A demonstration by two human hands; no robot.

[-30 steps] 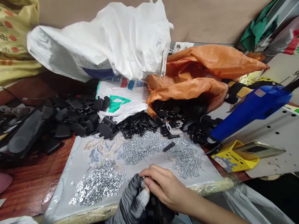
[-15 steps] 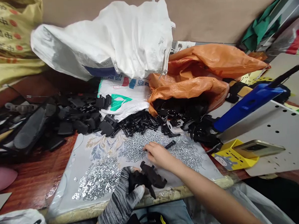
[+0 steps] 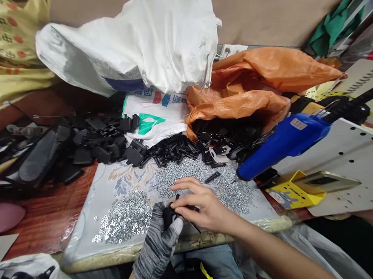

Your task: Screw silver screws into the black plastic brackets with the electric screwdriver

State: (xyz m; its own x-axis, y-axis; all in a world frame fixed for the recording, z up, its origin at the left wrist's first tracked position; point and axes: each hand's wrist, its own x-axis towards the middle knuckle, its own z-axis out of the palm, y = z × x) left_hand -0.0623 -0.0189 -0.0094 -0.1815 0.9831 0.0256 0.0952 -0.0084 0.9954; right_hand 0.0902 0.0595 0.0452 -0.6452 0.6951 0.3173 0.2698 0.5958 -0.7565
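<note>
My left hand [image 3: 160,236], in a grey knit glove, grips a black plastic part [image 3: 170,212] over the near edge of the work mat [image 3: 114,189]. My bare right hand [image 3: 198,203] rests on top of that part, thumb and fingers pinched at it; whether a screw is between them I cannot see. A pile of small silver screws [image 3: 182,179] lies just beyond my hands. A heap of silver washers [image 3: 124,217] sits to the left of my gloved hand.
A blue power screwdriver [image 3: 283,145] hangs at the right, tip over the screws. Black plastic parts [image 3: 89,144] pile up behind the mat. White [image 3: 144,46] and orange sacks [image 3: 258,85] stand further back. A yellow stand holding a phone [image 3: 314,185] is at right.
My right hand went out to the screw pile, then came back onto the black part. The blue screwdriver swung lower and leftward over the screws.
</note>
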